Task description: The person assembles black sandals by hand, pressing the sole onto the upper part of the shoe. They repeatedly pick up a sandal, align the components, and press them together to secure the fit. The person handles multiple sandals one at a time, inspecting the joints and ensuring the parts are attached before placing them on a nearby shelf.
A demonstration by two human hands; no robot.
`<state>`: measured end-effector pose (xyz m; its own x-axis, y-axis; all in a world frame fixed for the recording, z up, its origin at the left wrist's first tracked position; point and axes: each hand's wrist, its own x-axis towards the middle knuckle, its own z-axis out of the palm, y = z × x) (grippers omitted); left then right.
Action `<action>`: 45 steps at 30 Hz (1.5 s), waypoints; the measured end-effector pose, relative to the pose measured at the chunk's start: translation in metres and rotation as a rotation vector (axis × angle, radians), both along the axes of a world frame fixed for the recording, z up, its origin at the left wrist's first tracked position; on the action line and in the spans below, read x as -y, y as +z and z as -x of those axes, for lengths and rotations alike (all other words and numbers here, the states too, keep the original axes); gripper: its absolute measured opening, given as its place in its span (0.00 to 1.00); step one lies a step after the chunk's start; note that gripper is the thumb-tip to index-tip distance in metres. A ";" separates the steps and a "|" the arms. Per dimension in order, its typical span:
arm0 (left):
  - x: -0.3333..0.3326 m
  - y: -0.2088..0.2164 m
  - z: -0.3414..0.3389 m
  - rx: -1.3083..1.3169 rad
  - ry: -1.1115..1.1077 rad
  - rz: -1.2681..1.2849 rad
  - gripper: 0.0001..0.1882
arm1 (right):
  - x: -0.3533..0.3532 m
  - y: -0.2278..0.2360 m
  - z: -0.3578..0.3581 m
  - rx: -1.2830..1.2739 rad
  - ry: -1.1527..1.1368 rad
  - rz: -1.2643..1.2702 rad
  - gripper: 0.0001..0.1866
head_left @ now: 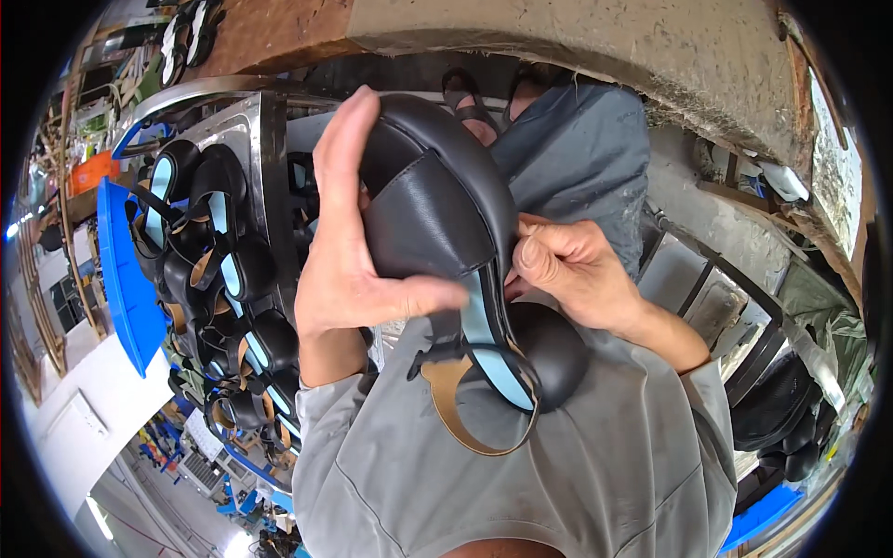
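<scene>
In front of my chest is a black heeled sandal [428,219] with a wide smooth band over the toe. Its toe points away from me. A light blue strip [479,316] shows along the insole. The tan-lined ankle strap [448,409] loops towards me, beside a rounded black heel [551,358]. My left hand [339,265] grips the sandal from the left, fingers stretched along its side and thumb across the band's near edge. At the sole's right edge my right hand [581,270] is closed in a pinch; its fingertips are partly hidden behind the edge.
Left of me, several similar black sandals [219,270] lie piled beside a blue tray edge [126,279] and a metal frame [274,186]. A worn bench [577,33] runs across the far side. More dark shoes [781,400] lie at the right.
</scene>
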<state>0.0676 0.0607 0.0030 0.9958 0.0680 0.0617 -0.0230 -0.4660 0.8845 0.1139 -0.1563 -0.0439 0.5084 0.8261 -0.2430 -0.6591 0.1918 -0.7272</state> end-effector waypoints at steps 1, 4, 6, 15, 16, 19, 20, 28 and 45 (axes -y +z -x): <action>0.000 -0.001 0.002 0.012 0.000 -0.034 0.68 | -0.001 0.003 -0.002 -0.028 0.011 -0.013 0.20; 0.003 -0.006 0.001 0.089 0.015 -0.058 0.66 | -0.001 0.017 -0.006 -0.041 0.000 0.030 0.18; 0.004 -0.004 0.000 0.129 0.016 -0.096 0.66 | 0.002 0.021 -0.008 0.028 0.034 0.031 0.18; 0.019 0.014 -0.007 0.142 -0.016 -0.232 0.65 | 0.008 0.030 0.001 0.620 -0.149 0.189 0.12; 0.019 0.014 -0.007 0.156 -0.020 -0.242 0.65 | 0.008 0.028 0.001 0.590 -0.150 0.129 0.13; 0.018 0.012 -0.005 0.164 -0.016 -0.231 0.66 | 0.013 0.029 0.000 0.487 -0.040 0.060 0.18; 0.018 0.013 -0.004 0.133 -0.008 -0.231 0.66 | 0.012 0.028 0.001 0.506 -0.045 0.077 0.18; 0.009 0.021 -0.018 0.096 -0.059 0.135 0.54 | 0.010 0.026 -0.015 0.423 0.088 -0.062 0.24; -0.012 0.006 -0.034 0.119 -0.090 0.409 0.45 | -0.027 0.050 -0.012 0.590 -0.366 0.152 0.21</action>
<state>0.1012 0.0732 0.0092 0.9864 0.0238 0.1623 -0.1604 -0.0692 0.9846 0.1261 -0.1295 0.0061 0.8291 0.5559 0.0594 -0.0594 0.1932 -0.9794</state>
